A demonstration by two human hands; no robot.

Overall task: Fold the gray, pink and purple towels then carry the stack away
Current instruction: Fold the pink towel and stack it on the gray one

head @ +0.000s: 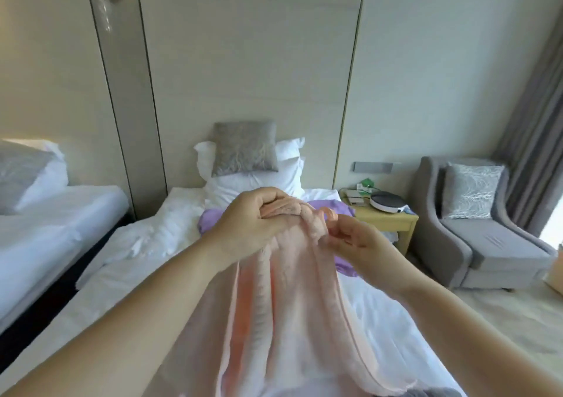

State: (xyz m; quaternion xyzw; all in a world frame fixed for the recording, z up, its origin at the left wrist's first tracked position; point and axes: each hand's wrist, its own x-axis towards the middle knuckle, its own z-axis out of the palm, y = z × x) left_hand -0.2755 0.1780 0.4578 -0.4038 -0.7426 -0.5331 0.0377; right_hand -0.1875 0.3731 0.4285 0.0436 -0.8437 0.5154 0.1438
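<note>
The pink towel (pixel 274 299) hangs bunched in front of me over the white bed (pixel 131 268). My left hand (pixel 246 219) is closed around its top edge. My right hand (pixel 353 241) pinches the same edge just to the right, by a small pink loop. Behind the hands the purple towel (pixel 332 206) lies on the bed, mostly hidden by the pink one. A strip of gray fabric (pixel 426 392) shows at the bottom edge, probably the gray towel.
White pillows and a gray cushion (pixel 243 149) rest at the headboard. A wooden nightstand (pixel 387 219) with small items stands right of the bed, then a gray armchair (pixel 475 229) and curtain. A second bed (pixel 45 223) lies left across a narrow gap.
</note>
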